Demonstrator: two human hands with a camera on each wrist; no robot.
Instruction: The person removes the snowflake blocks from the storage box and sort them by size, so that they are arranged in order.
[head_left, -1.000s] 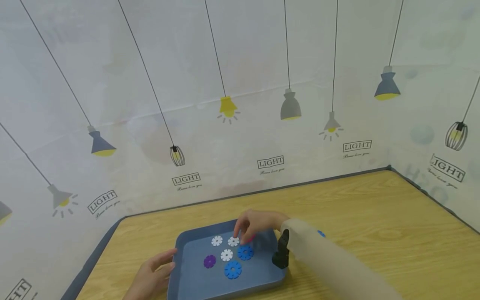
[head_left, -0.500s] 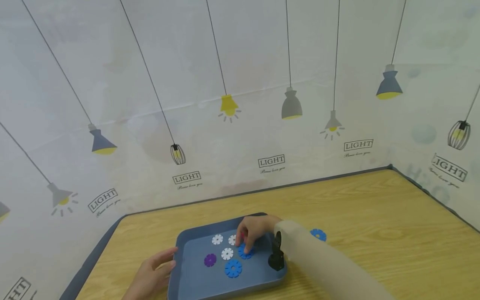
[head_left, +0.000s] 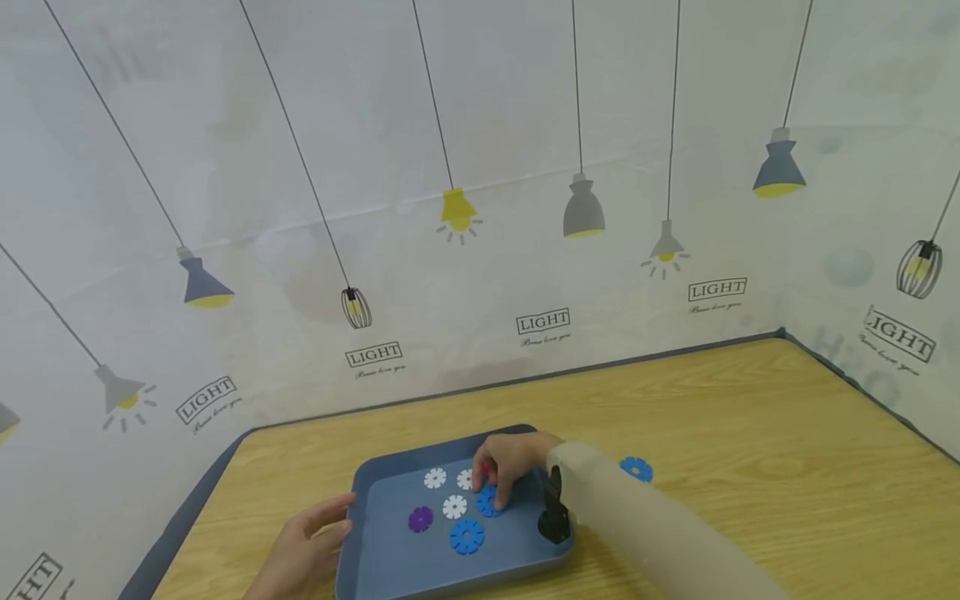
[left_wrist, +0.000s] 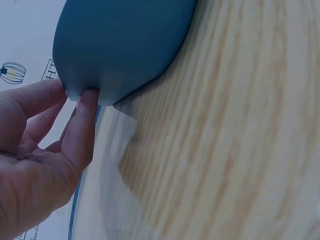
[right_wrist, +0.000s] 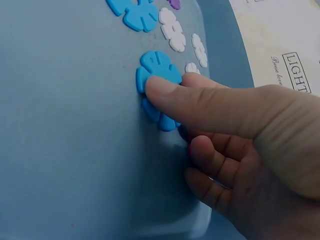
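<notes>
A blue-grey tray lies on the wooden table, holding flat notched snowflake discs. My left hand holds the tray's left side; in the left wrist view its thumb and fingers pinch the wall. Over the tray's far right part, my right hand pinches a blue snowflake disc, the thumb lying on its face. Close by, partly under the right hand, is a pinkish-red disc. White discs, a purple disc and a second blue disc lie nearby in the tray.
Outside the tray, another blue disc lies on the table beyond the right forearm. Printed wall sheeting with lamp drawings borders the table at the back and right. A black wrist camera sits on the right wrist.
My right hand has come down slightly from the white and red discs onto the blue disc, its thumb shifting to that disc's right edge. The left hand stays at the tray.
</notes>
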